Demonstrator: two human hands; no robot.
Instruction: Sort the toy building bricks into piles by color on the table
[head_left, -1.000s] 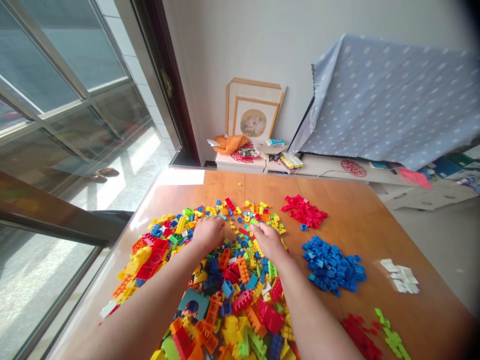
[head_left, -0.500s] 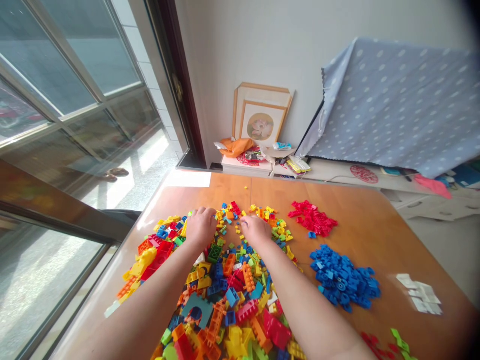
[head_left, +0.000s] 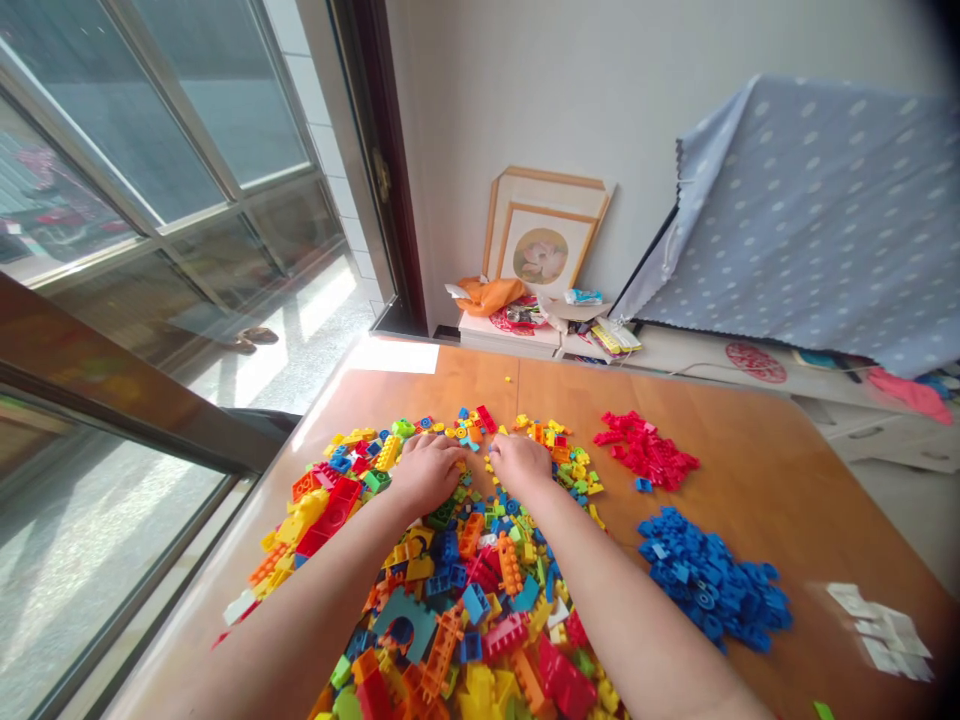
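Left hand (head_left: pixel 429 472) sits lower than before, fingers half-curled; right hand (head_left: pixel 520 466) has fingers bunched; can't tell if either grips anything. Both at mixed bricks (head_left: pixel 475 604), center to bottom of frame. Forearms (head_left: pixel 637 610) block part. Right: red pile (head_left: pixel 649 452), blue pile (head_left: pixel 712 585), white pieces (head_left: pixel 885 632). Upper center: yellow packet (head_left: pixel 616 338), print unreadable.

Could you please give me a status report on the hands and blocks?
Left hand, right hand: at mixed blocks. Whether either grip holds anything: unclear. Forearms hide some blocks.
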